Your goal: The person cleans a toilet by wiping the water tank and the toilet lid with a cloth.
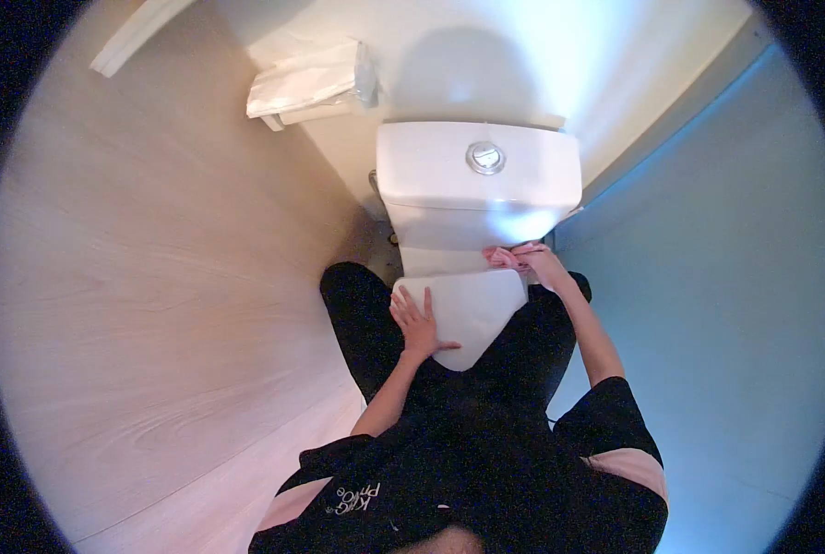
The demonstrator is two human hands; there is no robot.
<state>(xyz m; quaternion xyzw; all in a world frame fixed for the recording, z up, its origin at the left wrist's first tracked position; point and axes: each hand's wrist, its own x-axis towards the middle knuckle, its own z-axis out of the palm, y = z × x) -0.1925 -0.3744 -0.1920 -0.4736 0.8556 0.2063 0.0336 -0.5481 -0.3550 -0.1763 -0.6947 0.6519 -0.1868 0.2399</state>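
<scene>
My left hand lies flat with spread fingers on the white toilet lid, near its left edge. A crumpled pink cloth is in my right hand, whose fingers are closed around it. That hand is at the back right of the lid, beside the gap between lid and tank. Behind the lid stands the white toilet tank, with a round chrome flush button on top. The cloth partly covers the surface behind the lid.
A holder with a white paper or plastic packet is fixed to the back wall at left. Wood-patterned panel rises on the left, bluish panel on the right. My knees straddle the toilet closely.
</scene>
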